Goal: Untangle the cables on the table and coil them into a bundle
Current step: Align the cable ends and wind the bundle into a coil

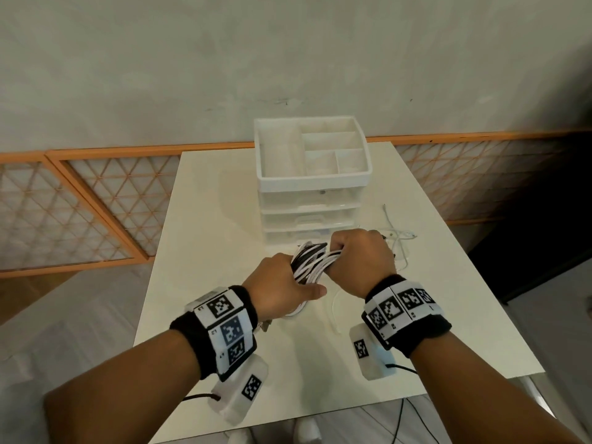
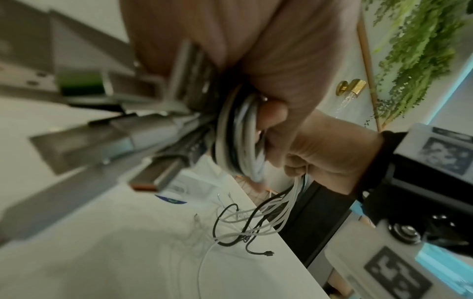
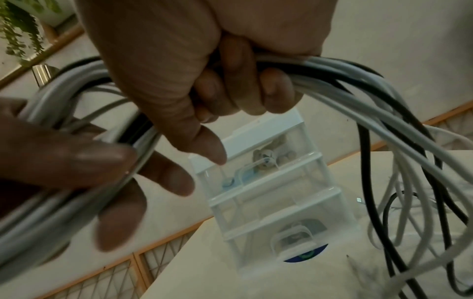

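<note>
A bundle of white and black cables (image 1: 312, 261) is held above the white table (image 1: 224, 219) between both hands. My left hand (image 1: 288, 283) pinches one side of the coil between thumb and fingers (image 3: 84, 161). My right hand (image 1: 358, 254) is curled round the other side in a fist (image 3: 230, 81). In the left wrist view the coil (image 2: 238, 137) sits under my palm, with several USB plugs (image 2: 153, 180) sticking out beside it. From the right fist, loose cable tails (image 3: 384, 131) hang down to a tangle on the table (image 2: 243, 226).
A white drawer unit (image 1: 312, 200) with an open compartment tray on top stands just behind the hands. Loose white cable (image 1: 397, 238) lies on the table to the right of it, near the right edge. Wall panels with orange frames (image 1: 96, 203) run behind.
</note>
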{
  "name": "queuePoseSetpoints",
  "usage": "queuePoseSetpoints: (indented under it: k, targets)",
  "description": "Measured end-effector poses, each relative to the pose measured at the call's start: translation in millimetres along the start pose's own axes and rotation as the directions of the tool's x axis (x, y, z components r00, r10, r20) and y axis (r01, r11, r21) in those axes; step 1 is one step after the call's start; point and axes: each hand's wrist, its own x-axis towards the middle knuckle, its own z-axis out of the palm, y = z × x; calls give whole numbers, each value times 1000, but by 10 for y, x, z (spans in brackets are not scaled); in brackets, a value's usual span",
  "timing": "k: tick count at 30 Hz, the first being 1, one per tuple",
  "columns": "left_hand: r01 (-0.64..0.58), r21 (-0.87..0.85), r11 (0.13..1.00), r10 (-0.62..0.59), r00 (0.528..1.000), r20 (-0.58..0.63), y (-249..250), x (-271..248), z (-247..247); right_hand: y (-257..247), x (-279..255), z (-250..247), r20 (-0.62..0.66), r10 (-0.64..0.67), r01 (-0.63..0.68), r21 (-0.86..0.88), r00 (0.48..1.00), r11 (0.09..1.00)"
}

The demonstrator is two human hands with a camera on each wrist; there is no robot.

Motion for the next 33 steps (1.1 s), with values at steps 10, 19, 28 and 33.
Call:
queuePoseSetpoints:
  k: [10,19,28,33]
  targets:
    - [-14,-490,872,-127,959,-253,-128,82,-284,347,-99,-297,169,-108,-29,652,980,758]
    - [-46,-387,921,-65,961,-269,54,144,-66,-23,-199,90,-156,54,98,815,986,570]
    - [-90,-627,774,-209,899,-386,139,211,-87,-380,-339,283,-192,-350,385,653,917,652]
    - [-138,-641,755,-180,896,-405,165,170,-196,-281,-284,301,-209,-252,327,646,945,690]
